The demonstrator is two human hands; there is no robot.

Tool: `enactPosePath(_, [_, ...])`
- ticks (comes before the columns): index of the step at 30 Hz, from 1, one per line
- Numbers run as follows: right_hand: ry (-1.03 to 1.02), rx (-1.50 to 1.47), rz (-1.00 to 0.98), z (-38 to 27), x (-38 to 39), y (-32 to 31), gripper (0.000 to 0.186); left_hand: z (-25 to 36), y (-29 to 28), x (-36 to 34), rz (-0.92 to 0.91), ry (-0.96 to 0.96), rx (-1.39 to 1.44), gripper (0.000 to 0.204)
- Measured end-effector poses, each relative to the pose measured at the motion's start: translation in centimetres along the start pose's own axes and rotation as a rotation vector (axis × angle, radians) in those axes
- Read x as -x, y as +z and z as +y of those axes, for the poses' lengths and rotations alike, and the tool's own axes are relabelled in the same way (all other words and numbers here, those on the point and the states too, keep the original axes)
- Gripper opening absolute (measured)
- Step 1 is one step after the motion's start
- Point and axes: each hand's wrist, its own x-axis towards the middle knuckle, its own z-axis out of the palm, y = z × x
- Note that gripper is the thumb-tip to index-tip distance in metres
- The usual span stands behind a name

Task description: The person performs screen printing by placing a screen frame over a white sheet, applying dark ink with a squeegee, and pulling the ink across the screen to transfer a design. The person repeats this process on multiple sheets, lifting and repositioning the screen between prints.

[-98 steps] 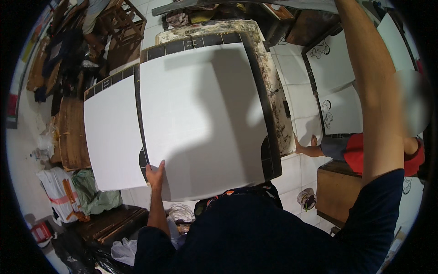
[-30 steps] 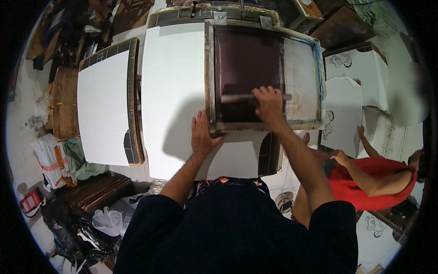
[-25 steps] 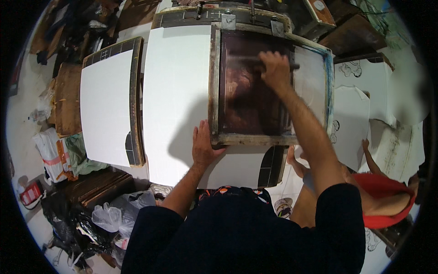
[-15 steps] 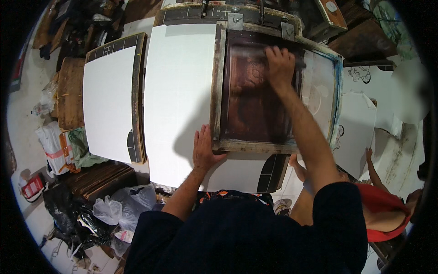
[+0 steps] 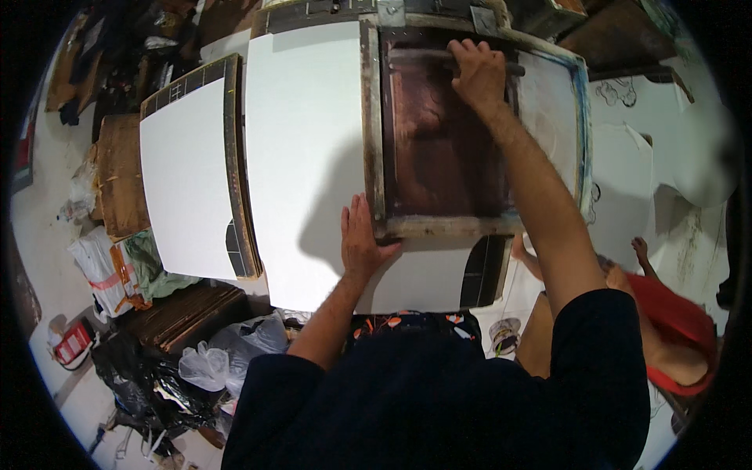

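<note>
My right hand (image 5: 479,77) grips the bar of a squeegee (image 5: 415,58) near the far end of a framed printing screen (image 5: 371,117). Its fingers curl over the bar, and the squeegee blade is hidden. Dark reddish-brown ink (image 5: 439,176) covers the mesh, with a faint design showing through. At the screen's near-left corner, my left hand (image 5: 362,241) lies flat on a white sheet (image 5: 301,102), fingers stretched out and thumb against the frame. That sheet covers a dark board and runs beneath the screen.
Another board with a white sheet (image 5: 184,172) stands to the left. Plastic bags (image 5: 227,352) and stacked brown boards (image 5: 176,313) are at the lower left. On the right, a person in red (image 5: 670,329) is close by, beside white sheets with line drawings (image 5: 619,172).
My right hand and the squeegee have moved slightly farther toward the screen's far end. My left hand stays at the corner. The whole view has shifted, and the person in red has moved a little.
</note>
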Motion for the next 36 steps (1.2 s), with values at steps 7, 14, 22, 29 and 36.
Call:
enactPosePath(7, [0.068, -0.087, -0.189, -7.9, 20.2, -8.1, 0.061, -0.2, -0.1, 0.1, -0.002, 0.016, 0.019, 0.129])
enactPosePath(14, [0.079, -0.167, -0.06, -10.2, 26.7, -9.4, 0.056, -0.3, 0.3, -0.1, 0.046, -0.019, 0.054, 0.121])
enactPosePath(22, [0.064, -0.259, -0.146, -7.3, 20.8, -12.7, 0.045, 1.2, -0.9, -0.3, 0.02, -0.195, 0.636, 0.101])
enactPosePath(29, [0.037, -0.314, -0.378, -7.1, 20.0, -12.9, 0.044, 1.7, -1.8, -0.7, -0.002, -0.226, 0.564, 0.101])
enactPosePath(36, [-0.066, -0.129, -0.062, -0.1, 6.0, -3.0, 0.053, 2.4, -2.7, -0.7, -0.015, -0.274, 0.561, 0.1])
